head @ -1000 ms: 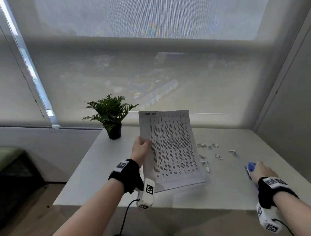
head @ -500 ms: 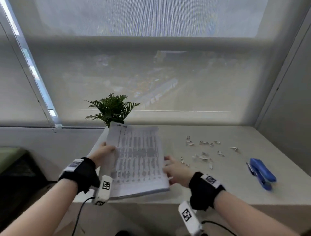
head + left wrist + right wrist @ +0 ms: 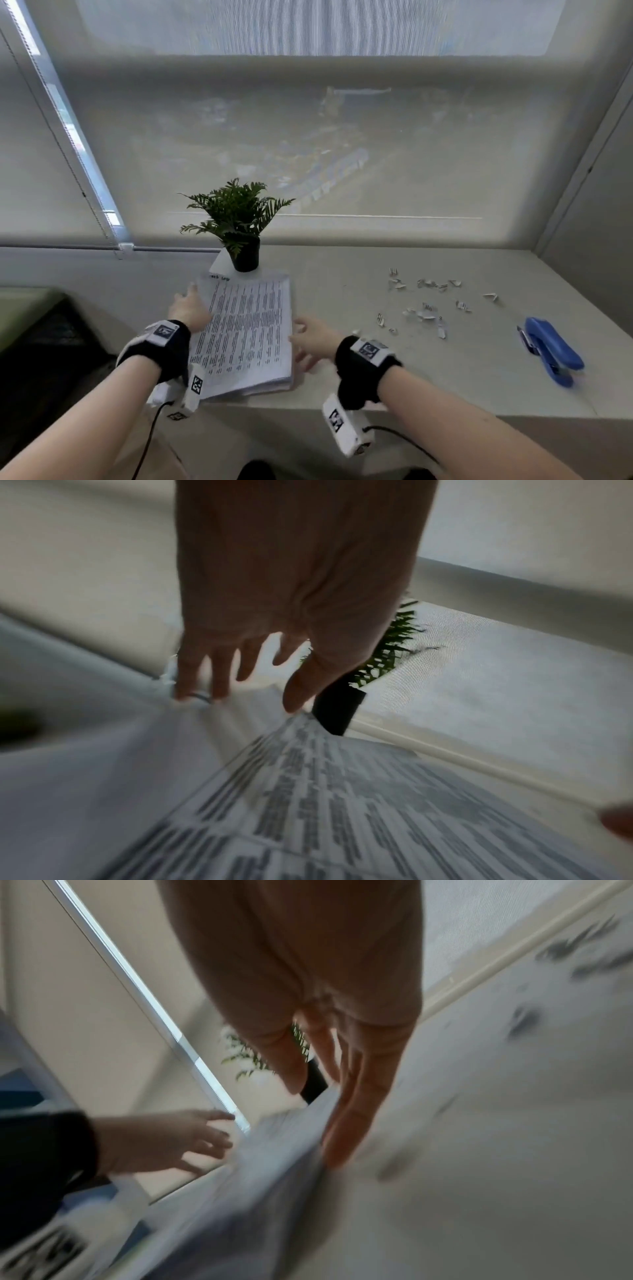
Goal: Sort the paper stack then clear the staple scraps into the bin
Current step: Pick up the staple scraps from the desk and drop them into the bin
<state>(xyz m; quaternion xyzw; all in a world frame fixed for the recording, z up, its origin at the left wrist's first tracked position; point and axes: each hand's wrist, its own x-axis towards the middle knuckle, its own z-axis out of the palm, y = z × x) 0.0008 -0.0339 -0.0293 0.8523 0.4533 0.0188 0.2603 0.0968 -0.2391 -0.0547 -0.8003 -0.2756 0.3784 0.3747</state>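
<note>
A stack of printed paper (image 3: 246, 329) lies flat at the table's front left corner, in front of the plant. My left hand (image 3: 190, 308) rests against the stack's left edge with straight, spread fingers (image 3: 219, 669). My right hand (image 3: 310, 342) presses its straight fingers (image 3: 356, 1110) along the stack's right edge. The printed sheets (image 3: 325, 804) fill the lower left wrist view. Several small paper scraps (image 3: 424, 308) with staples are scattered on the table to the right of the stack. No bin is in view.
A blue stapler (image 3: 551, 349) lies near the right front of the white table (image 3: 445, 377). A small potted fern (image 3: 239, 226) stands at the back left, just behind the stack. A window with a drawn blind runs behind the table; a wall closes the right side.
The stack went from upright in my left hand to flat on the table's left corner. My right hand left the stapler and came to the stack's right edge; the left hand loosened its grip.
</note>
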